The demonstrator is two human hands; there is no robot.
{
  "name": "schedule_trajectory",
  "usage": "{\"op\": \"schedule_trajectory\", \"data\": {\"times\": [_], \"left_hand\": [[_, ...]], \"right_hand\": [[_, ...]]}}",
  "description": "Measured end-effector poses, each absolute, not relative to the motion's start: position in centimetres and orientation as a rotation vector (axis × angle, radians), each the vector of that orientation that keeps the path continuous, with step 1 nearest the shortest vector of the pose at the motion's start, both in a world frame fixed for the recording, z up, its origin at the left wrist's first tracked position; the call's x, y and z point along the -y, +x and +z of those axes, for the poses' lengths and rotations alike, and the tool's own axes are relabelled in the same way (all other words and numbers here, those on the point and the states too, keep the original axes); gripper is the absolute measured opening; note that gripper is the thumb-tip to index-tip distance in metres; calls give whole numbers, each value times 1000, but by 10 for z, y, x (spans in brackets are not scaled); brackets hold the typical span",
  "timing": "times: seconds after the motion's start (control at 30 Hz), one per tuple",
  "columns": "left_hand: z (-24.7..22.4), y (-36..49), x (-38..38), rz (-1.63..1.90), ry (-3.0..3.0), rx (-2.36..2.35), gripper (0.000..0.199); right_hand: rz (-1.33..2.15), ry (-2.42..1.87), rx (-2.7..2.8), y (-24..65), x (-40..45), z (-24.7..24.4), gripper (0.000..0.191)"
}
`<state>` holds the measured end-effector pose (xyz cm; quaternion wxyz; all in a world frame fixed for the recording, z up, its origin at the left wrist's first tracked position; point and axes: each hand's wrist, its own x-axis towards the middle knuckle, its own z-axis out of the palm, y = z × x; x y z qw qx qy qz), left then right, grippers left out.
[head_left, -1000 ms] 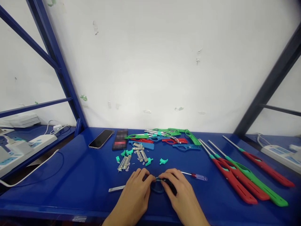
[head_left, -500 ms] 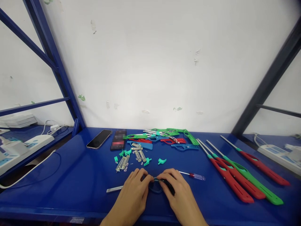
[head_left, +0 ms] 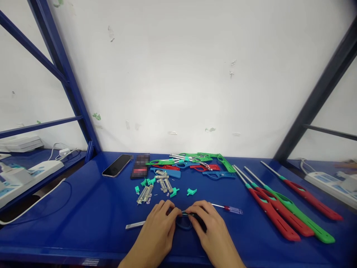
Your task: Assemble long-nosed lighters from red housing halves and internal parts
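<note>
Both hands are closed on a blue long-necked lighter lying near the front of the table. Its metal tube [head_left: 135, 225] sticks out to the left, under my left hand [head_left: 161, 223]. Between the hands shows its blue trigger loop [head_left: 184, 225]. My right hand [head_left: 208, 221] pinches the lighter at the handle side, which the fingers mostly cover. Behind the right hand lies a screwdriver [head_left: 233, 210] with a clear and red handle. Farther back are loose teal triggers [head_left: 192, 191] and several clear fuel tanks [head_left: 168, 185].
Blue, red and green lighter shells [head_left: 220, 174] are heaped at the back. Several whole lighters [head_left: 302, 216] lie on the right. A phone [head_left: 117, 165] and a dark, partly pixelated object [head_left: 140, 163] sit at back left. Power strips [head_left: 33, 175] flank the table.
Both hands keep their grip on the lighter, with hardly any movement. The view shifts very slightly. A blurred skin-toned shape has appeared at the far right edge.
</note>
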<state>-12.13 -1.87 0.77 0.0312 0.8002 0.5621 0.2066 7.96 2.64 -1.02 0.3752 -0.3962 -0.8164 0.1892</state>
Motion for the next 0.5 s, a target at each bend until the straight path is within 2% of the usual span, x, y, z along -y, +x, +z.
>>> {"op": "schedule_trajectory", "data": {"times": [0.5], "left_hand": [[10,-121,19,702,2518,-1724,40]], "right_hand": [[453,-1017,2048,78,-24,-5,22]]}}
